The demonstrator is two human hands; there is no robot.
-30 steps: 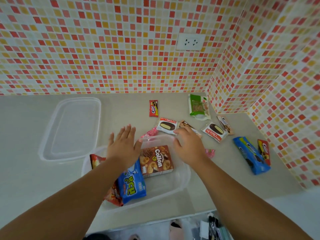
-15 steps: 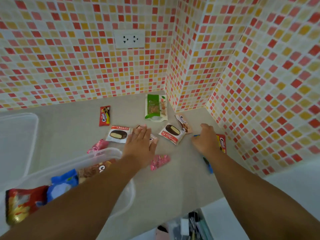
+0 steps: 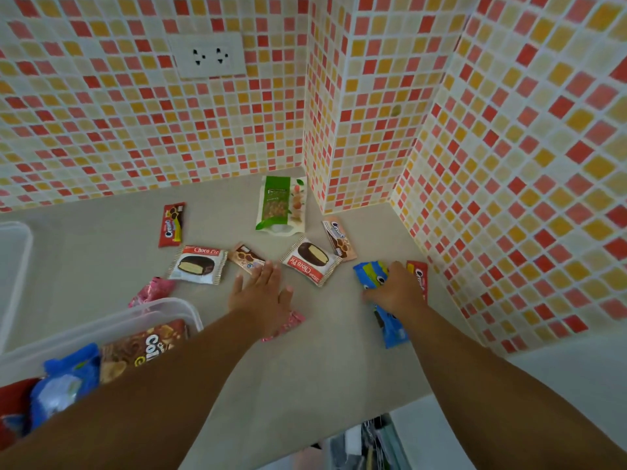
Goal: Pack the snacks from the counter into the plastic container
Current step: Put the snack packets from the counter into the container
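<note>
The clear plastic container (image 3: 163, 308) stands at the lower left with a brown Collon box (image 3: 146, 340), a blue packet (image 3: 68, 378) and a red packet inside. My right hand (image 3: 395, 288) grips a blue cookie packet (image 3: 388, 325) on the counter near the right wall, beside a red wafer packet (image 3: 419, 274). My left hand (image 3: 261, 293) hovers flat with spread fingers over the counter, partly covering a pink wrapper (image 3: 285, 325). Two Choco Pie packs (image 3: 198, 264) (image 3: 310, 259), a small brown packet (image 3: 246, 257) and a green nut pouch (image 3: 281, 205) lie beyond.
A red Cream-O packet (image 3: 172, 225) and a pale orange packet (image 3: 339, 237) lie on the counter. Another pink wrapper (image 3: 152, 290) sits by the container's far rim. The container lid (image 3: 15, 259) lies at the far left. Tiled walls close the back and right.
My right hand has curled its fingers onto the blue cookie packet. My left hand stays spread over the counter, and the view has drawn slightly closer.
</note>
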